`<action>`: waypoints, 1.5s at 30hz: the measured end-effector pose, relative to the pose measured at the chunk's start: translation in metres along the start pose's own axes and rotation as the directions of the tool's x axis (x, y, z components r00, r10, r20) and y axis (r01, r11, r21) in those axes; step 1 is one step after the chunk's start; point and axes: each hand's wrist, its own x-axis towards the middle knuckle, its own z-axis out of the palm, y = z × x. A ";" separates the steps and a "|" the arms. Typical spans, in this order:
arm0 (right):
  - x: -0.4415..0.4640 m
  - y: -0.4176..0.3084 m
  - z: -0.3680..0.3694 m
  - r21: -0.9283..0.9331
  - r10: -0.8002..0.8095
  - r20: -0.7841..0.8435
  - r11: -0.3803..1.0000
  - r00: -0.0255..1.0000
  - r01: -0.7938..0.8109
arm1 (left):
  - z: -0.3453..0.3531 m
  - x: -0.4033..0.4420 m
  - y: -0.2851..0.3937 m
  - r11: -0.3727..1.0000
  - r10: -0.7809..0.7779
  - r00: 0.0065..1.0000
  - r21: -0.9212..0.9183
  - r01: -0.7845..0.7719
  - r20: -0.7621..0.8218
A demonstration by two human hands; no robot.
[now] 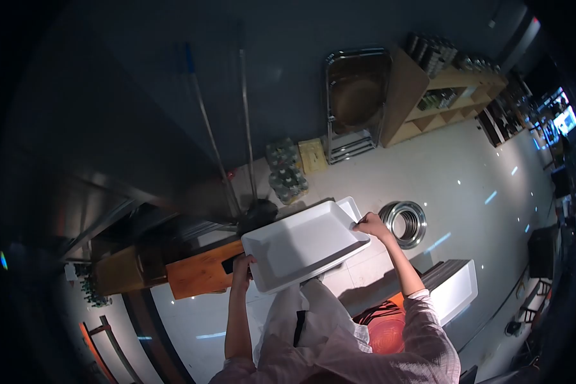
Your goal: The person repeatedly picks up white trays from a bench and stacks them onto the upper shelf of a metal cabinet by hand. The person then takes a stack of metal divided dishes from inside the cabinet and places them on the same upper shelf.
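Observation:
A shallow white rectangular tray (pixel 301 240) is held up in front of my body, tilted a little. My left hand (pixel 242 270) grips its left end, thumb over the rim. At the far right corner, my right hand (pixel 372 226) has its fingers closed on the rim. A second white edge (pixel 350 207) shows behind the tray's upper right corner; most of that piece is hidden. The tray's inside holds nothing but a shadow. Close to my left hand, a dark flat object (pixel 228 265) lies on an orange wooden bench (pixel 195 272).
Shiny metal rings (pixel 403 224) are stacked on the floor to the right. Another white tray (pixel 461 294) lies near a round red seat (pixel 387 334). Bottle packs (pixel 288 182), a folding chair (pixel 357 96) and a wooden shelf (pixel 406 96) line the wall. Long-handled poles (pixel 248 121) lean there.

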 end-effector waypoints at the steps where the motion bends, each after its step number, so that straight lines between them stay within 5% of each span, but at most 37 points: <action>1: 0.001 -0.011 0.009 0.008 -0.069 -0.020 0.998 0.997 0.069 | -0.004 -0.028 0.014 0.998 0.027 0.998 0.064 -0.023 -0.054; 11: -0.045 -0.181 0.100 -0.289 -0.315 -0.029 0.911 0.949 0.294 | -0.137 -0.129 -0.009 0.969 0.153 0.925 -0.130 -0.209 -0.348; 19: -0.090 -0.324 0.224 -0.264 -0.626 0.080 0.737 0.776 0.622 | -0.272 -0.209 0.004 0.866 0.270 0.835 -0.258 -0.428 -0.480; 24: -0.111 -0.407 0.327 -0.230 -0.636 0.194 0.711 0.747 0.665 | -0.388 -0.244 -0.023 0.826 0.301 0.752 -0.234 -0.513 -0.586; 31: -0.148 -0.515 0.437 -0.130 -0.648 0.468 0.623 0.601 0.771 | -0.458 -0.326 -0.051 0.701 0.227 0.541 -0.250 -0.668 -0.810; 41: -0.155 -0.620 0.596 0.017 -0.721 0.586 0.467 0.370 0.884 | -0.528 -0.363 -0.072 0.601 0.033 0.327 -0.242 -0.762 -0.945; 45: -0.151 -0.661 0.649 0.010 -0.742 0.573 0.431 0.348 0.902 | -0.597 -0.356 -0.048 0.598 0.106 0.311 -0.189 -0.779 -0.944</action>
